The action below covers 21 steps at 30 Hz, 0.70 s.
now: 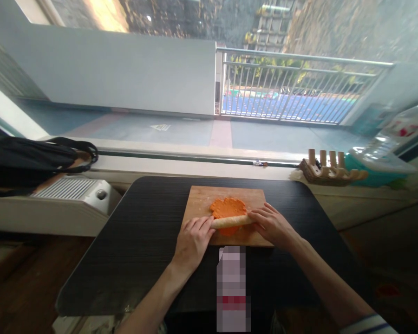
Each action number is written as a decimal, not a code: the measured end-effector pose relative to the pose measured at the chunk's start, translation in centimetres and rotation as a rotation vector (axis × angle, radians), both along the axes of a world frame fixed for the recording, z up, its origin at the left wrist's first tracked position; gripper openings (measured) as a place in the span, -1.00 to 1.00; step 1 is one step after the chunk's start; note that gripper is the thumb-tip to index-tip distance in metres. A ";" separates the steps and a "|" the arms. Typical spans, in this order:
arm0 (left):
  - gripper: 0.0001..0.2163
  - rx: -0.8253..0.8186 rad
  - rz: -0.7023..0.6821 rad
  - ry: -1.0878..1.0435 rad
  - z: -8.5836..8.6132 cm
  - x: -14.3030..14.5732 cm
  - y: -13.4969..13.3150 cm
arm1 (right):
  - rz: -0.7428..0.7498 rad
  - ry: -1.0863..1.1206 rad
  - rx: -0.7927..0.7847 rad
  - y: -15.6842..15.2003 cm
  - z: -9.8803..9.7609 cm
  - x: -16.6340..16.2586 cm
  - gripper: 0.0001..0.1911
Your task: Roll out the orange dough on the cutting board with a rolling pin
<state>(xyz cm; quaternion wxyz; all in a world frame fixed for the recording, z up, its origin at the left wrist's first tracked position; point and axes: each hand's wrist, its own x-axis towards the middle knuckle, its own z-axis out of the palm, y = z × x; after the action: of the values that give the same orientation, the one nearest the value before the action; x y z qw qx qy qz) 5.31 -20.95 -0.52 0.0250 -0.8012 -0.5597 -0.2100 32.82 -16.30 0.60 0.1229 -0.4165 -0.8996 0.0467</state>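
A flattened sheet of orange dough with a ragged edge lies on a wooden cutting board. Across its near part rests a pale wooden rolling pin, tilted slightly up to the right. My left hand closes over the pin's left end, and my right hand over its right end. The pin and my fingers hide part of the dough. Some orange shows on the near side of the pin too. Light flour-like marks dust the board.
The board sits on a dark table beside a window. Left are a black bag and a white radiator. On the sill at right stand a wooden rack with pegs, a teal container and a clear plastic bottle. A pixelated patch covers the table's near middle.
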 end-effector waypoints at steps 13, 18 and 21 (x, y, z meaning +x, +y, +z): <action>-0.73 -0.118 0.094 0.026 2.1 2.1 1.2 | -0.049 0.114 -0.021 1.0 1.0 -1.5 -0.84; -0.76 0.015 0.247 0.062 0.3 3.4 2.4 | -0.163 0.093 0.015 2.2 -0.1 -2.9 -0.77; -0.73 0.126 0.247 0.048 -0.6 3.4 2.4 | -0.245 0.050 0.042 2.4 -0.8 -3.4 -0.66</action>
<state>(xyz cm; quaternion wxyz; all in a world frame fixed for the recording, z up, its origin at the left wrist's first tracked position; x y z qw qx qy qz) 8.72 -18.54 -1.08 0.1142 -0.7279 -0.6390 -0.2209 29.46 -13.88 -0.18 0.1585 -0.5193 -0.8395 0.0229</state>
